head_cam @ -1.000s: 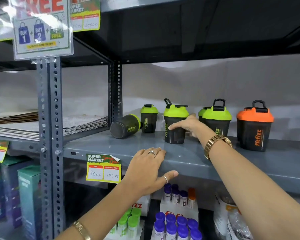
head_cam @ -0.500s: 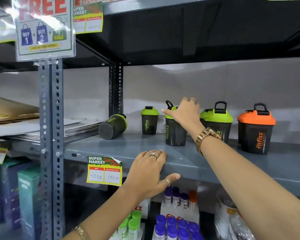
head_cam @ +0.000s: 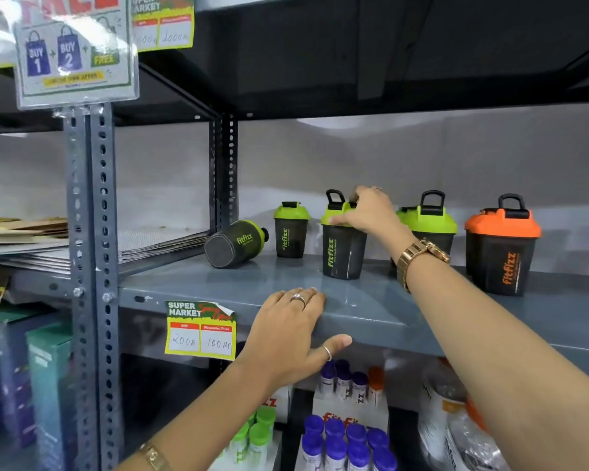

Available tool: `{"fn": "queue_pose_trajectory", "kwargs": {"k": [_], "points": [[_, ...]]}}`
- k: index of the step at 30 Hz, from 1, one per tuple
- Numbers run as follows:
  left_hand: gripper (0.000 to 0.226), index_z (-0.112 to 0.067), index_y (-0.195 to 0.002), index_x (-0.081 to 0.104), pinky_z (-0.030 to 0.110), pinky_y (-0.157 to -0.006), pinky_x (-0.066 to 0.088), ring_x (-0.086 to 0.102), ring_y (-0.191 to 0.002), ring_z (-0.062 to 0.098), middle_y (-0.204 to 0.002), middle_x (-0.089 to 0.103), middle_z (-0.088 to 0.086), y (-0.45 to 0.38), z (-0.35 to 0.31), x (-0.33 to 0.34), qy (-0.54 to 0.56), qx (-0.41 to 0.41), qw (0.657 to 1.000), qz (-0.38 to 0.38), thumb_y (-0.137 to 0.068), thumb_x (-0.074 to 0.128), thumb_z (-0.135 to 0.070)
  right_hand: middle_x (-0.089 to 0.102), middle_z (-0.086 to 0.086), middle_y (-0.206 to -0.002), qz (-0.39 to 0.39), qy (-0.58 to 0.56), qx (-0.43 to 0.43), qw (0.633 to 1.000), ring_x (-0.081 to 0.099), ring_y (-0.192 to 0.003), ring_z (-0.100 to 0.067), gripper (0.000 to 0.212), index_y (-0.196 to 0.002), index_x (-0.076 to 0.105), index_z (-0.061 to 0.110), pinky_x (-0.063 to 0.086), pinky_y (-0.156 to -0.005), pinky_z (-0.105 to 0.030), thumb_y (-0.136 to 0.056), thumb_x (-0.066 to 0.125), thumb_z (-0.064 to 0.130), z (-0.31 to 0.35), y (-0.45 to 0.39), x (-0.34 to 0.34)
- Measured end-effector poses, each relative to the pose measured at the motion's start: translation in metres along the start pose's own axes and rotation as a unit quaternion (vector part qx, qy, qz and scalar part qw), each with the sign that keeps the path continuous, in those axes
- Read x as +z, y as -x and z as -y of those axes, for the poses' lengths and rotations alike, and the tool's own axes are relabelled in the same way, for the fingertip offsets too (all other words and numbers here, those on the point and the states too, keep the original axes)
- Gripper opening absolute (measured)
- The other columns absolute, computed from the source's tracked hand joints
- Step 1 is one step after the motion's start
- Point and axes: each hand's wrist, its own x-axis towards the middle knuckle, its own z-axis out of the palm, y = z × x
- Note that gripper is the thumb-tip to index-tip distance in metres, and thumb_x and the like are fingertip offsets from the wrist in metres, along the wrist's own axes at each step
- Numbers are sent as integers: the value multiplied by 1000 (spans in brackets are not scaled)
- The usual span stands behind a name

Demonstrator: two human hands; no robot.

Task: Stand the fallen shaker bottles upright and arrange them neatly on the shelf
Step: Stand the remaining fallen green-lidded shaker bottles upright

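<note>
The right hand (head_cam: 371, 212) rested over the lime-green lid of an upright shaker bottle (head_cam: 342, 253) near the middle of the grey shelf (head_cam: 371, 307), fingers curled over the cap and thumb pressed on the lid's front edge, its grip closed on the lid. A gold watch (head_cam: 419, 256) sat on that wrist. The left hand (head_cam: 286, 334) lay flat on the shelf's front edge at about 6 o'clock from that bottle, fingers on top and thumb hooked beneath the lip, grasping only the shelf itself.

At 9 o'clock from the held bottle a smaller green-lidded shaker (head_cam: 290, 231) stood upright, and further toward 9 o'clock the fallen shaker (head_cam: 235, 244) lay on its side, dark base toward the camera and its lid pointing at the back wall. At 3 o'clock stood another green-lidded shaker (head_cam: 429, 220), partly hidden behind the right wrist, possibly with one more behind it, then an orange-lidded shaker (head_cam: 500, 246), both upright and apart.

A yellow price tag (head_cam: 199, 329) hung on the shelf edge at 9 o'clock from the left hand.
</note>
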Motion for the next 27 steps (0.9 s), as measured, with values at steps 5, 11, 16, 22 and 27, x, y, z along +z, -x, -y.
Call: {"fn": "queue_pose_trajectory", "kwargs": {"k": [5,11,16,22,27], "points": [[87,-12,-132,43,35,-106,28,43,-126,22,-137,50,6,-1,0,3,-7,-2,1000,-3,-75,12,-71,56,-15,-130,32,-54,2,998,52,-118,-30,61,-123,53,4,41,-86,-29,-72,78,28,-12,-5,-7],[89,-16,-136,37,32,-108,24,37,-129,19,-142,44,2,-1,0,1,-15,-3,1000,12,-73,7,-72,51,-17,-135,77,-112,2,991,48,-124,-29,53,-125,49,-1,31,-82,-21,-80,72,12,-20,-7,-15],[81,-12,-126,50,37,-101,37,52,-118,24,-128,58,6,-1,1,4,-5,1,1000,-10,-78,20,-69,49,-18,-137,81,-152,5,985,46,-127,-30,50,-127,48,-2,33,-85,-23,-82,68,9,-24,-5,-13],[86,-13,-132,44,34,-104,30,45,-123,21,-135,52,5,-1,0,0,-3,-1,1000,-8,-75,17,-71,32,-12,-152,55,-259,30,964,34,-139,-26,77,-145,26,15,30,-110,-35,-83,69,27,-26,2,-3],[92,-12,-131,42,32,-104,28,45,-123,20,-135,51,5,2,1,-3,-4,-32,999,-2,-71,14,-75,50,-12,-135,-172,-212,18,962,48,-124,-26,55,-133,43,10,37,-90,-28,-87,60,35,-21,11,-10]]}}
